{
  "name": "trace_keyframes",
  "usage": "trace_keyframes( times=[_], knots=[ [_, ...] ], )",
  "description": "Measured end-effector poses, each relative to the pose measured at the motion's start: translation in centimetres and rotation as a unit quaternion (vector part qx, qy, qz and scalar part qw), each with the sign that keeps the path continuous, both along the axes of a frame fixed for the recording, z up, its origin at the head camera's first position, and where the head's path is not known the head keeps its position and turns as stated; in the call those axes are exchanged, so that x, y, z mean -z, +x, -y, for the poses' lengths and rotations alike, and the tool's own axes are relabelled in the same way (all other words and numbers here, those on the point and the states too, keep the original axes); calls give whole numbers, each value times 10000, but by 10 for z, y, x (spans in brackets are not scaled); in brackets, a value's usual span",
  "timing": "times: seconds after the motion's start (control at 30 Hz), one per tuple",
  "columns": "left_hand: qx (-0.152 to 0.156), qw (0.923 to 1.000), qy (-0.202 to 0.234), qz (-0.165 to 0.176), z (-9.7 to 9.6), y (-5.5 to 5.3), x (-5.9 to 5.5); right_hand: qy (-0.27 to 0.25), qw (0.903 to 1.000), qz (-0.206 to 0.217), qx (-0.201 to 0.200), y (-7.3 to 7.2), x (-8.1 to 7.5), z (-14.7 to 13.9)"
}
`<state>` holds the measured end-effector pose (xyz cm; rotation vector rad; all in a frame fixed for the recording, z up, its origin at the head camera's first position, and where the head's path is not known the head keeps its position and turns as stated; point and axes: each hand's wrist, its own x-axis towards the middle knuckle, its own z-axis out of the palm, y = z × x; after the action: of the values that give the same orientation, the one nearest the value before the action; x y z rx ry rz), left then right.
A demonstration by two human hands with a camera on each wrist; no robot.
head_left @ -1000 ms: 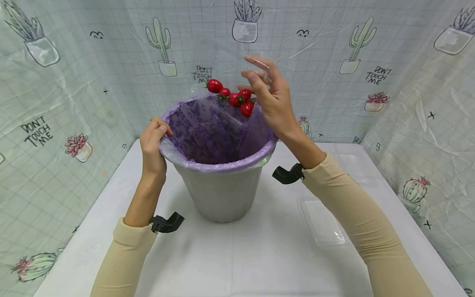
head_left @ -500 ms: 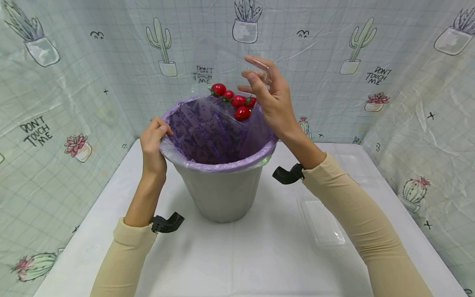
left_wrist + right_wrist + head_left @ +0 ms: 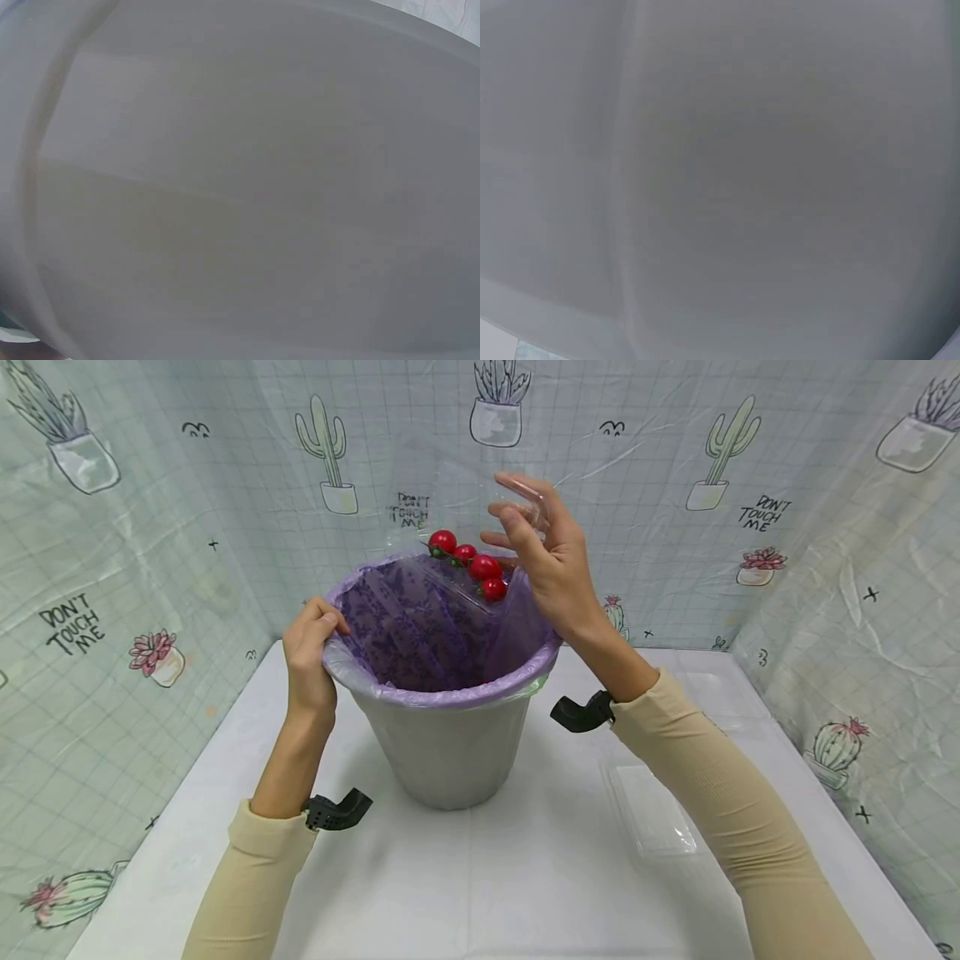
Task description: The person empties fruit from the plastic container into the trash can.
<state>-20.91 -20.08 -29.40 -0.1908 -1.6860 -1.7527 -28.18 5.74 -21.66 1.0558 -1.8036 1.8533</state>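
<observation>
In the head view my left hand (image 3: 307,639) grips the left rim of a pale grey trash can (image 3: 450,752), fingers curled over its purple bag liner (image 3: 450,697). My right hand (image 3: 551,552) holds a clear plastic container (image 3: 450,468), tilted above the far side of the opening. Several red cherry tomatoes (image 3: 485,567) with green stalks lie along its low edge. The container's outline is faint against the backdrop. Only the can's blurred grey wall (image 3: 247,180) fills the left wrist view; a similar grey wall (image 3: 765,180) fills the right wrist view.
A clear plastic lid or tray (image 3: 654,810) lies on the white table (image 3: 480,893), right of the can and partly beneath the right forearm. Another clear piece (image 3: 705,685) is farther back. A cactus-print sheet (image 3: 247,485) walls in the back and sides.
The tomatoes have slid down toward the container's low edge, and fewer show there now. A small red spot appears inside the can near its front rim. Both hands have stayed in place.
</observation>
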Motion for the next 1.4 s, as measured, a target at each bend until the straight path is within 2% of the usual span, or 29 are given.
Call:
trace_keyframes(
  times=[0.27,1.4],
  knots=[
    [-37,10000,-21,-17,0,0,0,-186,9993,-283,-168,-1,0,2],
    [-36,10000,-9,0,-2,3,-2,-59,9994,-286,-194,2,-1,0]
  ],
)
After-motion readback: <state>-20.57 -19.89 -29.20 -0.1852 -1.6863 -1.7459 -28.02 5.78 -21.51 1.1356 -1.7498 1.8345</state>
